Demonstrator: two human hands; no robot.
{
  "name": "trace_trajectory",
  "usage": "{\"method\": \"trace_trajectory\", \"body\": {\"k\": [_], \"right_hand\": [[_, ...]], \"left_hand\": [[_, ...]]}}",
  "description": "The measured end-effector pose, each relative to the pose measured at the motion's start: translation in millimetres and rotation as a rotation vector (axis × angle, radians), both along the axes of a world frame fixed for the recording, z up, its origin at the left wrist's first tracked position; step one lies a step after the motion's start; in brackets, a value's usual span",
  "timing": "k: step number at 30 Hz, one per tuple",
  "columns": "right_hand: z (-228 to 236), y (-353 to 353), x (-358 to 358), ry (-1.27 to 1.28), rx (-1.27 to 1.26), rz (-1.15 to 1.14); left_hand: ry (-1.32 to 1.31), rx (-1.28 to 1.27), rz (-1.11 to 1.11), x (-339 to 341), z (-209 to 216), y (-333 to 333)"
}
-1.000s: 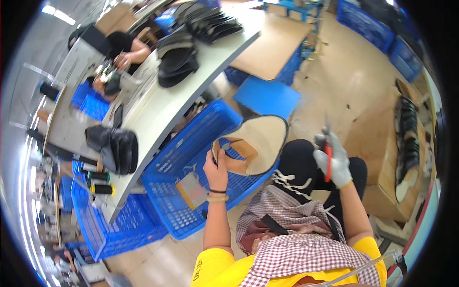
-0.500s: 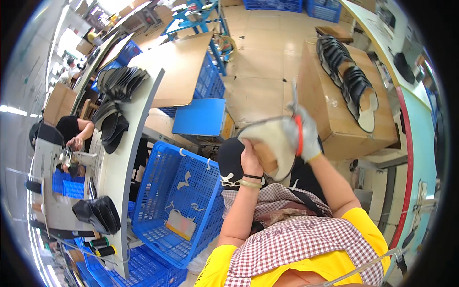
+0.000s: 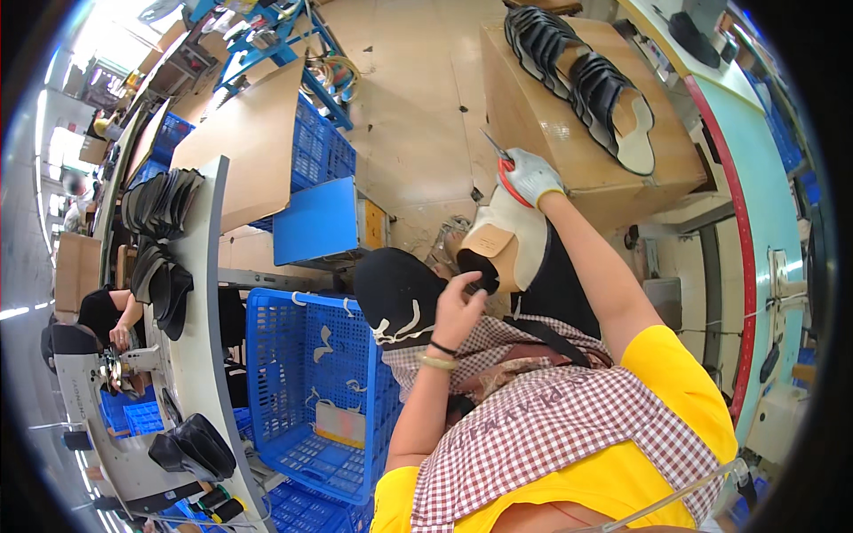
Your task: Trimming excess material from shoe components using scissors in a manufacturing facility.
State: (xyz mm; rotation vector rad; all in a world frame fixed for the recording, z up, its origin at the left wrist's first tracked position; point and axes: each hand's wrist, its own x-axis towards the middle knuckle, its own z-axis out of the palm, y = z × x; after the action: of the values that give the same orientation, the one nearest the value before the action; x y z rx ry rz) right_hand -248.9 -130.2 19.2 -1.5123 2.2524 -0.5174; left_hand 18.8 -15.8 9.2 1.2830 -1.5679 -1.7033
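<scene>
A shoe upper point(image 3: 530, 238) lies across my lap, its cream lining facing up, with a tan piece on it and a black part near its left edge. My left hand point(image 3: 460, 311), bare, has its fingers curled at that black part, thumb and forefinger at its edge. My right hand point(image 3: 536, 178), in a pale work glove, is above the far end of the upper. It grips a pair of scissors with red handles point(image 3: 510, 184); the blades point up and left, away from the upper.
A blue crate point(image 3: 258, 391) with white scraps stands at my left. Beyond it, a bench point(image 3: 200, 293) holds stacked black shoe pieces point(image 3: 160, 204); a person works at a sewing machine there. More black uppers point(image 3: 613, 107) lie on a cardboard box point(image 3: 524, 107) ahead right.
The view has shifted right. The upper has turned in my lap, and my left fingers have moved to its black part. The scissors' blades now point up and left.
</scene>
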Motion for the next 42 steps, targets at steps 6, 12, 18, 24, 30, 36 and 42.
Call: {"method": "trace_trajectory", "body": {"k": [6, 12, 18, 24, 30, 36, 42], "right_hand": [[15.3, 0.0, 23.7, -0.041, 0.027, -0.050], [4.7, 18.3, 3.0, -0.177, -0.467, -0.308], [47.1, 72.4, 13.6, -0.843, -0.290, -0.329], [80.7, 158.2, 24.3, -1.044, 0.143, -0.048], [54.6, 213.4, 13.0, -1.646, 0.442, 0.102], [41.7, 221.1, 9.6, -1.730, 0.593, 0.201], [34.7, 200.0, 14.9, -1.659, 0.665, 0.221]], "left_hand": [[0.076, 0.015, -0.147, -28.6, -38.0, 14.3], [0.232, 0.161, -0.013, -20.9, -20.5, 10.8], [0.142, 0.170, 0.267, -16.4, -7.1, 13.8], [-0.484, -0.789, 0.343, -27.4, 35.2, 15.9], [-0.352, -1.110, -0.032, -17.9, 19.3, 4.9], [-0.219, -1.132, 0.022, -9.1, 13.8, 9.6], [-0.185, -1.133, 0.003, -4.2, 16.2, 9.8]]}}
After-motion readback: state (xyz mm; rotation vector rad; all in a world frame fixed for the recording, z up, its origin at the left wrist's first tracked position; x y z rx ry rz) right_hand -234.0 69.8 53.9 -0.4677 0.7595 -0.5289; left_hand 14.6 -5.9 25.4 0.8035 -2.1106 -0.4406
